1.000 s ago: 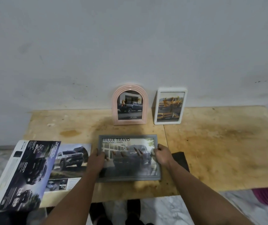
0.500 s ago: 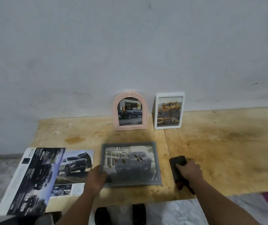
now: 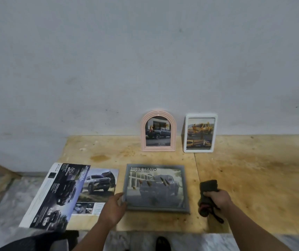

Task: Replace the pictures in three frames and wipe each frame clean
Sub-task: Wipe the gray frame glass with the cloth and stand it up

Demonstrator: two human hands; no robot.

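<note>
1. Where the grey wall [image 3: 145, 60] fills the upper half of the frame, a stained wooden counter [image 3: 253, 178] spans the lower centre and right.
2. Brochure [image 3: 69, 192], lower left; lies flat and open, its dark page overhanging the counter's edge.
3. Grey frame [image 3: 157, 187], lower centre; lies flat, holding a truck picture headed "HILUX TRAVO".
4. Pink arched frame [image 3: 158, 131], centre; stands against the wall with a blue truck picture.
5. White frame [image 3: 200, 133], just right of the pink one; upright, with a yellow truck picture.
6. Left hand [image 3: 115, 207]; fingers touch the grey frame's lower left corner; whether they grasp it cannot be told.
7. Right hand [image 3: 217, 198], lower right; clenched round a dark cloth [image 3: 206, 198] beside the grey frame.
</note>
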